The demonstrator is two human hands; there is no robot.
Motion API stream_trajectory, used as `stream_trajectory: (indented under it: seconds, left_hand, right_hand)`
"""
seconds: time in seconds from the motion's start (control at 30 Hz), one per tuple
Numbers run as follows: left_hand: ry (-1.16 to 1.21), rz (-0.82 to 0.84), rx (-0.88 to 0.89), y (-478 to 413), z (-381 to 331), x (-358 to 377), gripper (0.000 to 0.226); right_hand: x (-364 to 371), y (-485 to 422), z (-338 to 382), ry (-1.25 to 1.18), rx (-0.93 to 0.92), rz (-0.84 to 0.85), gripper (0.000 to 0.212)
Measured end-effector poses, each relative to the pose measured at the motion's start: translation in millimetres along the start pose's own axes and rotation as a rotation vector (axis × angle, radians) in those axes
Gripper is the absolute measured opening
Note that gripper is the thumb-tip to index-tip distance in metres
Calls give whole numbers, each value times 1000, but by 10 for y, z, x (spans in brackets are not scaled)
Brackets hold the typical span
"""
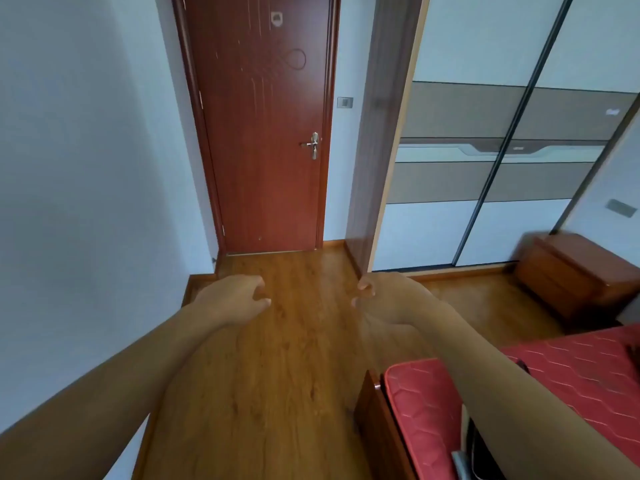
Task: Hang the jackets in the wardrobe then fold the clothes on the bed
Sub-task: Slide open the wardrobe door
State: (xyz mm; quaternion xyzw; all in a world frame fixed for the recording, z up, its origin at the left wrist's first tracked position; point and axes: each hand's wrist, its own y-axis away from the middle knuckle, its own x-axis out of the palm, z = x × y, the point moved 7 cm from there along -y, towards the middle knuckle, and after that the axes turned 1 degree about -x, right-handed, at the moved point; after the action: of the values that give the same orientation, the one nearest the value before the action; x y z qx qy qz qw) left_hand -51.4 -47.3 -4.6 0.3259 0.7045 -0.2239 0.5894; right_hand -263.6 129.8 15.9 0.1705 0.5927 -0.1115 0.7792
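Two hands, both bare and outstretched over the floor, neither holding anything.

1. Left hand (pixel 235 296): back up, fingers loosely curled, thumb and forefinger tips close but gripping nothing.
2. Right hand (pixel 381 294): level with the left and apart from it, fingers loosely curled inward, nothing in them.
3. Wooden floor (pixel 277 393): plank pattern, directly under both hands and forearms.
4. Bed (pixel 422 410): lower right, red quilted mattress on a brown wooden frame; the right forearm crosses above its near corner, and the hand itself is past the bed, over the floor.
5. Dark item (pixel 633 353): on the mattress at the picture's right edge, too cut off to identify.
6. Wardrobe (pixel 443 181): ahead and right of the right hand, well apart from it; sliding panels in white and brown bands, drawn across the front.
7. Nightstand (pixel 571 271): brown, between the wardrobe and the bed's far end.
8. Door (pixel 263 133): red-brown, closed, straight ahead beyond both hands, metal handle (pixel 313 145) on its right side.
9. Wall switch (pixel 345 102): between the door and the wardrobe.
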Motion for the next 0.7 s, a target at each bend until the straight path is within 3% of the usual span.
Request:
stream_trajectory:
  seconds: [0.13, 0.4, 0.7]
  left_hand:
    - [7, 27, 18, -737, 196, -148, 51]
    - [31, 64, 79, -2015, 257, -348, 50]
    - [-38, 150, 135, -3500, -66, -184, 53]
  right_hand:
    - [-109, -703, -57, -5, 52, -1, 31]
    - [-255, -1856, -400, -55, 180, 7, 33]
    - [-288, -3098, -1283, -102, 203, -4, 33]
